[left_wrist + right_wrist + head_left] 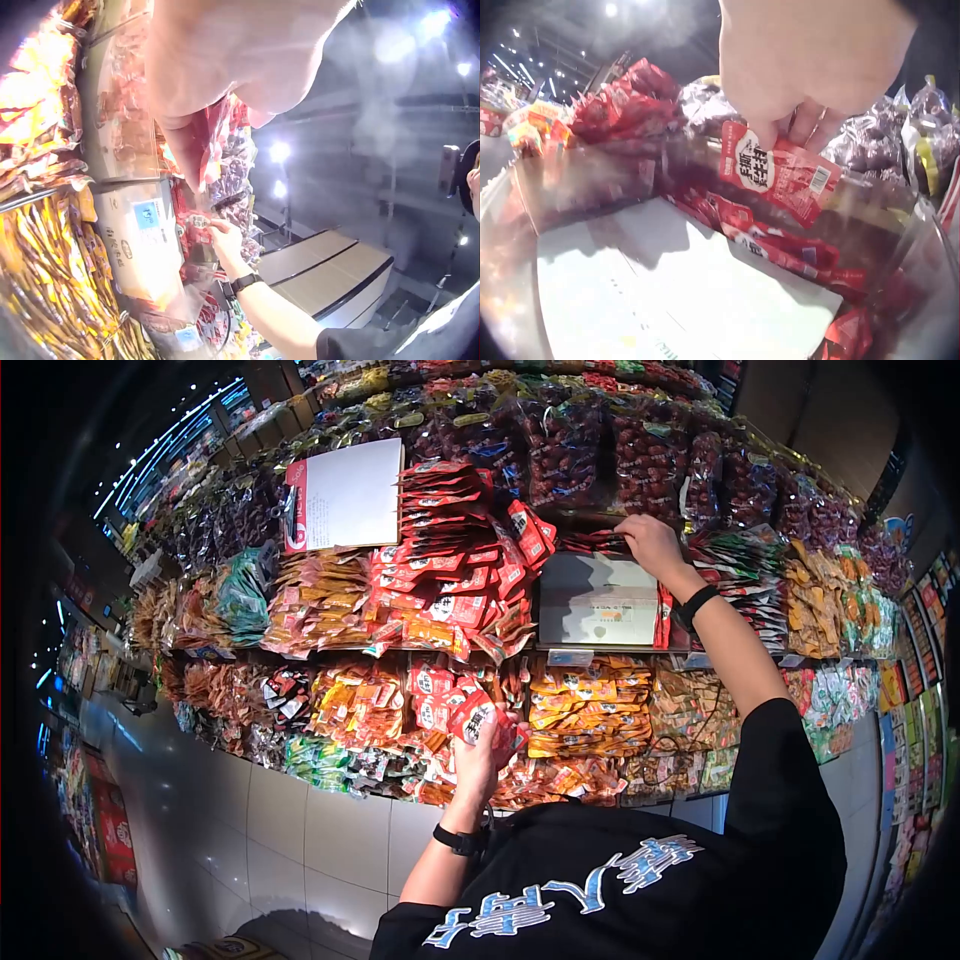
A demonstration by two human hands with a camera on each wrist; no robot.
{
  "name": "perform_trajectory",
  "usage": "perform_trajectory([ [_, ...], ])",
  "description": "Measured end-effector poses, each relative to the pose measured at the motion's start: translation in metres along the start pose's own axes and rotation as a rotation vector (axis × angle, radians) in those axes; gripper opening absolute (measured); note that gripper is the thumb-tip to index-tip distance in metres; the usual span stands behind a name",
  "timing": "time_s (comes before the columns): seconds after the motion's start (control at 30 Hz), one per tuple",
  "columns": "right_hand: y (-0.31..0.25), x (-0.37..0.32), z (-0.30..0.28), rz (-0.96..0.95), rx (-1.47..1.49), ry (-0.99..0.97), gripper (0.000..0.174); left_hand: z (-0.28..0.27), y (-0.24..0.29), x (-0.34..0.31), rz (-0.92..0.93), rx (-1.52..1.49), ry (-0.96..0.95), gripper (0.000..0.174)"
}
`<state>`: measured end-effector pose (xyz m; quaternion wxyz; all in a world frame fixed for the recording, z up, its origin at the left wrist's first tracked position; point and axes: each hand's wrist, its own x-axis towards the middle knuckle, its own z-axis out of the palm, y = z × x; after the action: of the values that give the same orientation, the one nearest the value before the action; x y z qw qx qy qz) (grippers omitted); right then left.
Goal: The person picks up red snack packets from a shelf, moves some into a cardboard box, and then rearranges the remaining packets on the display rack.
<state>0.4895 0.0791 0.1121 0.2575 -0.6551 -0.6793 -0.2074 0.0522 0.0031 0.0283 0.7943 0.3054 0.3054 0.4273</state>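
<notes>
My right hand [650,548] pinches a red snack packet [778,174] by its top edge, thumb and fingers behind and over it. In the right wrist view it hangs over a clear-walled bin, above more red packets [795,251] lying behind a white card box [682,289]. Lower and to the left, my left hand [477,758] grips several red packets [474,717] in front of the lower shelf row. In the left wrist view that hand [232,56] fills the top, and its packets [217,139] are partly hidden by the fingers.
A big heap of red packets [450,575] rises left of the bin, beside a white-topped box [350,495]. Yellow packets [590,705] fill the row below. Bags of dark red fruit [650,455] stand behind. Tiled floor [340,825] shows at the lower left.
</notes>
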Motion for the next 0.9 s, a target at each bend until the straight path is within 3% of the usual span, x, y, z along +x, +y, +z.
perform_trajectory([
  [0.2, 0.02, 0.0, 0.057, 0.012, -0.068, -0.176, 0.016, -0.019, 0.005, -0.01, 0.04, -0.014, 0.054, 0.027],
  [0.33, 0.017, 0.0, 0.073, 0.054, -0.154, -0.162, 0.026, -0.022, 0.008, -0.016, 0.02, -0.006, 0.096, 0.03],
  [0.47, 0.015, 0.01, 0.061, 0.193, -0.129, -0.407, 0.028, -0.024, 0.007, -0.013, 0.019, 0.072, 0.08, 0.035],
  [0.5, 0.01, 0.011, 0.058, 0.3, -0.054, -0.412, 0.029, -0.021, 0.009, -0.013, -0.018, 0.012, 0.067, 0.036],
  [0.6, -0.023, -0.004, 0.045, 0.155, 0.181, -0.084, 0.029, -0.027, 0.002, -0.004, -0.056, -0.093, -0.038, 0.037],
  [0.67, -0.086, -0.019, 0.021, 0.176, 0.536, -0.107, 0.03, -0.001, 0.008, -0.002, 0.053, 0.041, 0.043, 0.036],
  [0.7, -0.125, -0.029, 0.002, 0.328, 0.838, -0.315, 0.033, -0.008, 0.001, 0.004, 0.027, 0.125, 0.018, 0.036],
  [0.8, -0.215, -0.077, -0.018, 0.33, 1.178, -0.63, 0.043, -0.012, -0.017, 0.021, 0.004, 0.237, -0.077, 0.04],
  [0.83, -0.234, -0.09, -0.022, 0.185, 0.947, -0.533, 0.041, -0.007, -0.021, 0.025, 0.044, 0.225, -0.102, 0.04],
  [0.87, -0.245, -0.1, -0.02, 0.026, 0.716, -0.295, 0.036, -0.002, -0.025, 0.027, 0.083, 0.212, -0.125, 0.042],
  [0.9, -0.245, -0.099, -0.028, 0.152, 0.782, -0.413, 0.031, 0.0, -0.021, 0.026, 0.002, 0.207, -0.149, 0.041],
])
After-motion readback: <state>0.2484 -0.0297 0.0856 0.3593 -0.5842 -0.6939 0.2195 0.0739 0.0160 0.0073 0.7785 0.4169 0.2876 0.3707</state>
